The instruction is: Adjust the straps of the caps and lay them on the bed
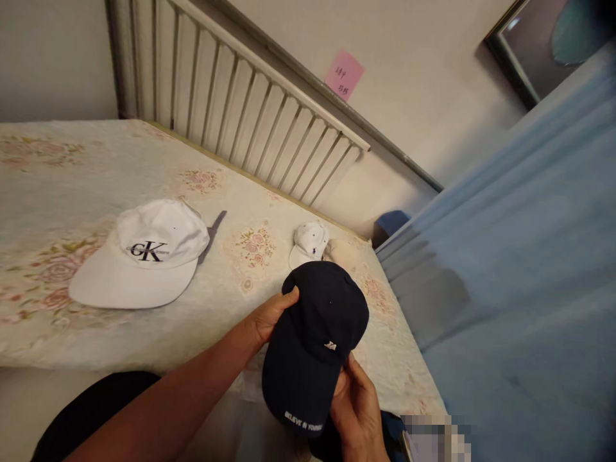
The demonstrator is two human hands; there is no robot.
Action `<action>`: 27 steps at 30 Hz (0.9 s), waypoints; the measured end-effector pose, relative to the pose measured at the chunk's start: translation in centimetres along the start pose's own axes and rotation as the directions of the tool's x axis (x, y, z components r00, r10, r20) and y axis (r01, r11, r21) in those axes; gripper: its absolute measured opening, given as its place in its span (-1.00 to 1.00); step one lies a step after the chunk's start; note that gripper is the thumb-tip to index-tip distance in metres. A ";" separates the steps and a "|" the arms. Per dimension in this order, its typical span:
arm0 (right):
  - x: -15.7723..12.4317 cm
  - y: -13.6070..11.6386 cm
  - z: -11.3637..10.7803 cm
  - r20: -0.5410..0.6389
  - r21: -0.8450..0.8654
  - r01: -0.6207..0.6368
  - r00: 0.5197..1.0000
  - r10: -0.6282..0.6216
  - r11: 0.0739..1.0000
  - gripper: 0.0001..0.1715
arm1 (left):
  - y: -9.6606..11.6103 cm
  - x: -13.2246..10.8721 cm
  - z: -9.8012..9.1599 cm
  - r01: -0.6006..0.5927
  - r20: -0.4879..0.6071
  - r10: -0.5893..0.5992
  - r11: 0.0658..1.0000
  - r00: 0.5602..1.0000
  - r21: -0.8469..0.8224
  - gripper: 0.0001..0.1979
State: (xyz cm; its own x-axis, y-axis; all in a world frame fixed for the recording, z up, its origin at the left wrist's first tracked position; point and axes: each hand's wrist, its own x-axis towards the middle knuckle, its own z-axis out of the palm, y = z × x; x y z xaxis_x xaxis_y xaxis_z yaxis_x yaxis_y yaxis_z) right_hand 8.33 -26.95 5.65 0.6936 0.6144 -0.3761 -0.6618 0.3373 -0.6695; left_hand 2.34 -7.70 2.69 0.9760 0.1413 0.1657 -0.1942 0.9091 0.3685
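A dark navy baseball cap [320, 314] is held up between both hands, its brim pointing down toward me. White lettering runs along the brim's edge, and a small light emblem sits on the front. My left hand [274, 314] grips the cap's left side, thumb on top. Around the lower right edge my right hand [356, 398] is closed, some fingers hidden under the cap. To the left, a white cap [158, 240] with black "CK" letters lies on the flowered bedspread [231, 308]. Just beyond the navy cap is a smaller-looking white cap [308, 242].
A slatted metal rail [250, 96] runs along the bed's far side. Light blue curtains [520, 256] hang at the right, near a dark blue object [391, 224]. A pink note [344, 74] is on the wall. Behind the white cap lies a grey strap-like piece [214, 234].
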 end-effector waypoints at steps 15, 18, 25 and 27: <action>0.9 -0.9 -0.4 0.008 -0.099 0.018 1.000 -0.018 0.995 -0.67 | -0.4 0.1 -1.1 0.032 0.035 -0.032 0.999 0.999 0.002 -0.56; 1.4 -1.6 -1.5 0.010 -0.170 0.082 0.997 -0.082 0.982 -0.60 | -0.4 -0.1 -0.8 0.038 0.039 -0.038 0.999 0.998 0.016 -0.59; 2.9 -2.4 -3.8 -0.023 -0.295 0.218 0.972 -0.235 0.930 -0.63 | -1.1 -0.1 -1.1 0.056 -0.004 -0.056 0.998 0.998 0.023 -0.63; 3.1 -2.3 -3.9 -0.033 -0.304 0.224 0.969 -0.246 0.926 -0.63 | -1.2 -0.2 -1.3 0.076 0.013 -0.076 0.997 0.997 -0.003 -0.59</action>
State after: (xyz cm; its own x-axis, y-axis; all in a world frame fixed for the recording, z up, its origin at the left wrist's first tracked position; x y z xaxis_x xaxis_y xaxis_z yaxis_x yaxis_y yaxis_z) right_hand 13.14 -28.59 3.51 0.8440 0.4887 -0.2211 -0.3704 0.2329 -0.8992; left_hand 2.52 -8.30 1.02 0.9865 0.0666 0.1493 -0.1191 0.9184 0.3772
